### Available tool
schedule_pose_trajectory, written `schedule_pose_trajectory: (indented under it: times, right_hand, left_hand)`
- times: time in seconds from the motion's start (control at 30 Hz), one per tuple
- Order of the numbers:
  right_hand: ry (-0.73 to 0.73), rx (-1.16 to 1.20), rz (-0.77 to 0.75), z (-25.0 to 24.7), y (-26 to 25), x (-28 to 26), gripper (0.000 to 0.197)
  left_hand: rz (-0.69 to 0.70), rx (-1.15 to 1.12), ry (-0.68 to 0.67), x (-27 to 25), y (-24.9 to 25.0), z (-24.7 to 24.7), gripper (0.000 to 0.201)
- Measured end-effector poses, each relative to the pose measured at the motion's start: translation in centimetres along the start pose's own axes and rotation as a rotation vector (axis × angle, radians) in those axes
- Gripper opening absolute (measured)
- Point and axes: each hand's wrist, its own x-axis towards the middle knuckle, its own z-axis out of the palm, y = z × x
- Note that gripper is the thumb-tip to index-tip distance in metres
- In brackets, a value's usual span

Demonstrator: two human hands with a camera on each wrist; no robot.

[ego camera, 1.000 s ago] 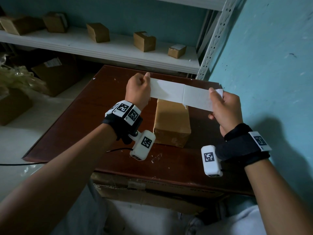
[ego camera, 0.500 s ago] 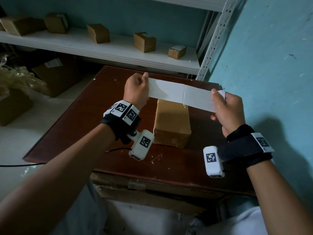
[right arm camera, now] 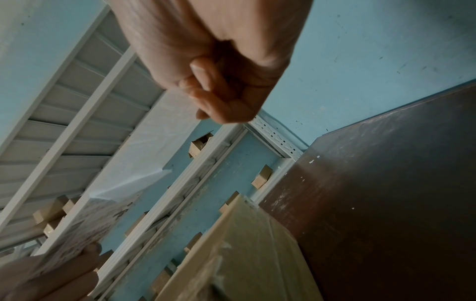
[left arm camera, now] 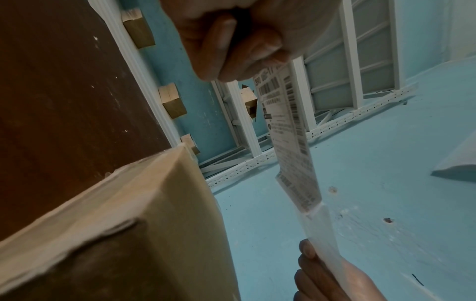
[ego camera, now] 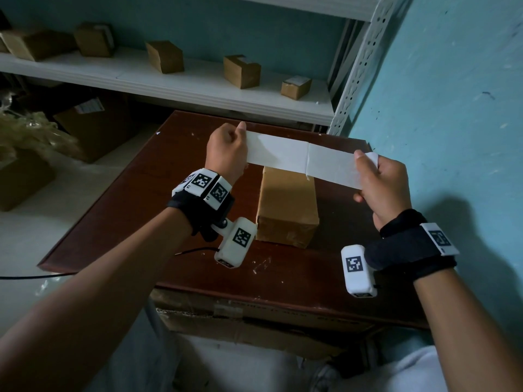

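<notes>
A long white label strip (ego camera: 300, 159) is stretched in the air above a brown cardboard box (ego camera: 287, 205) that sits on the dark wooden table (ego camera: 158, 193). My left hand (ego camera: 226, 151) pinches the strip's left end and my right hand (ego camera: 379, 182) pinches its right end. A perforated seam crosses the strip near its middle. In the left wrist view the strip (left arm camera: 288, 132) shows printed barcodes on its underside, and the box (left arm camera: 115, 224) lies close below. The right wrist view shows my right hand (right arm camera: 219, 81) with curled fingers and the box (right arm camera: 247, 254) beneath.
A white metal shelf (ego camera: 198, 83) behind the table carries several small cardboard boxes (ego camera: 242, 71). A teal wall (ego camera: 452, 108) stands close on the right. Larger cartons (ego camera: 93, 125) and crumpled plastic lie on the floor at left. A black cable (ego camera: 192, 251) runs off the table.
The right hand has dropped a little and shifted right, so the strip slopes down more to the right. The left hand and the box stay put.
</notes>
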Motion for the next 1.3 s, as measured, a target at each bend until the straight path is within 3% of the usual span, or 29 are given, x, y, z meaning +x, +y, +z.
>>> schedule_pose_trajectory:
  times: [1.3]
  right_hand:
    - [0.004, -0.009, 0.020, -0.24, 0.31, 0.37, 0.029]
  left_hand:
    - [-0.020, -0.025, 0.002, 0.24, 0.00, -0.22, 0.030]
